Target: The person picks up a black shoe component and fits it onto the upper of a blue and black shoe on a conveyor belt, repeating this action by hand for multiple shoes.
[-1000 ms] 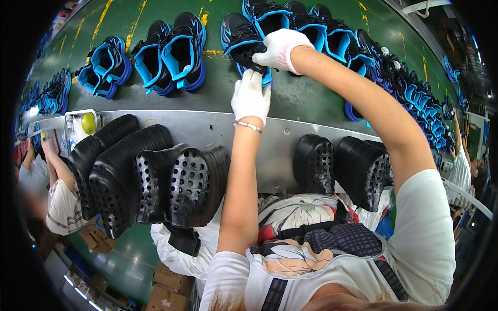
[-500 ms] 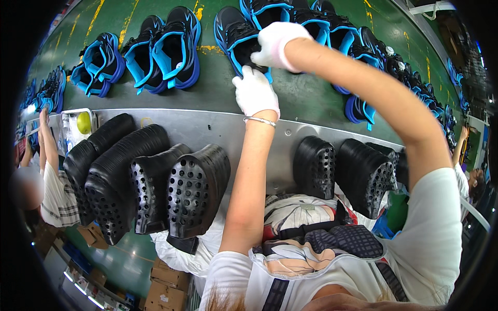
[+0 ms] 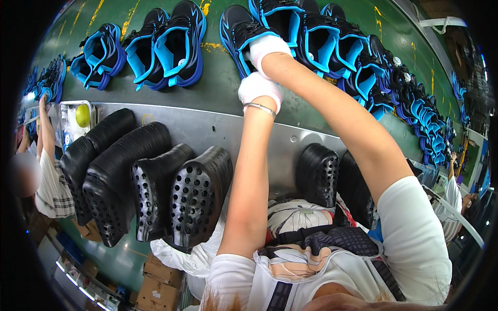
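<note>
**Left hand point(image 3: 261, 94) and right hand point(image 3: 268, 52) close together at the heel half of the worked shoe point(image 3: 235, 23)**

Well to the left of the worked shoe, and nearer the wearer, a clear tray point(image 3: 93, 115) holds a round yellow-green object point(image 3: 83, 115). Also left of that shoe, a tilted pair point(image 3: 101, 57) stands on the green table point(image 3: 218, 93), then an upright-opening pair point(image 3: 174, 49), nearer to it. On the wearer's side, black perforated forms point(image 3: 195, 199) overhang the metal ledge point(image 3: 282, 166).

The worked shoe itself, black with blue trim, lies on the table, toe pointing away from the wearer. The white-gloved left hand is at its near, heel end; its fingertips are hidden, so whether they are clamped cannot be told. The right hand, also gloved, covers the rear of its opening, fingers likewise hidden and their closure unclear.

Just to its right, a crowded row of similar shoes point(image 3: 316, 41) begins; nearer the wearer on that side sit more black forms point(image 3: 317, 173).
</note>
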{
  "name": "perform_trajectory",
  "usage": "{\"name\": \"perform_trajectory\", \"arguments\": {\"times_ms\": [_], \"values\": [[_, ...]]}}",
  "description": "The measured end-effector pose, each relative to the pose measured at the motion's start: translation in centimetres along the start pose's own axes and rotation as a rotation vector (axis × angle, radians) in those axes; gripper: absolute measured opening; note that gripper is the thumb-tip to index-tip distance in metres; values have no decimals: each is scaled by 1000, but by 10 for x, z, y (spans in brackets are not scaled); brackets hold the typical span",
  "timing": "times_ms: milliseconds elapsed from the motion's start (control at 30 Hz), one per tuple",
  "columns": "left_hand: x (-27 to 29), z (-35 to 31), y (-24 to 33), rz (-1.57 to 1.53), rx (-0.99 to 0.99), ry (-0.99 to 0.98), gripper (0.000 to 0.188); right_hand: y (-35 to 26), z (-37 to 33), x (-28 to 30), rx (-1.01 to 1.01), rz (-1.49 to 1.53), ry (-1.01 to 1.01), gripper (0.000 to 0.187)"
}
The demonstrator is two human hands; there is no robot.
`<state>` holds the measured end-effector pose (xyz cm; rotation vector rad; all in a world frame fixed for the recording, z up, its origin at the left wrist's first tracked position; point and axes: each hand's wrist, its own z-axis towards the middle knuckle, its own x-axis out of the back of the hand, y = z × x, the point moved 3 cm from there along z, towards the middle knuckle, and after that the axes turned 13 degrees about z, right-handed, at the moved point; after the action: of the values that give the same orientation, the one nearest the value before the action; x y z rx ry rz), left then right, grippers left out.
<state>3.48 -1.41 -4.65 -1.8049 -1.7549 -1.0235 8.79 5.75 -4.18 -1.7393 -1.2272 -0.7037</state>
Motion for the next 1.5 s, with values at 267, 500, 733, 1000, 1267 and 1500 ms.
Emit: {"name": "perform_trajectory", "arguments": {"times_ms": [267,500,733,1000,1267,1500], "values": [[10,-2,-6,-18,61,24,26,0,8,-4,55,-8,58,28],[22,21,-37,177,108,51,39,1,-51,72,204,119,-116,37],[27,-15,-63,295,178,502,43,115,-286,135,432,192,92,26],[-30,-128,9,-116,-396,772,29,153,-456,94,305,238,185,62],[-65,-187,51,-139,-449,549,30,149,-464,70,338,124,261,64],[-33,-232,79,-609,-388,308,35,147,-467,95,420,323,299,56]]}}
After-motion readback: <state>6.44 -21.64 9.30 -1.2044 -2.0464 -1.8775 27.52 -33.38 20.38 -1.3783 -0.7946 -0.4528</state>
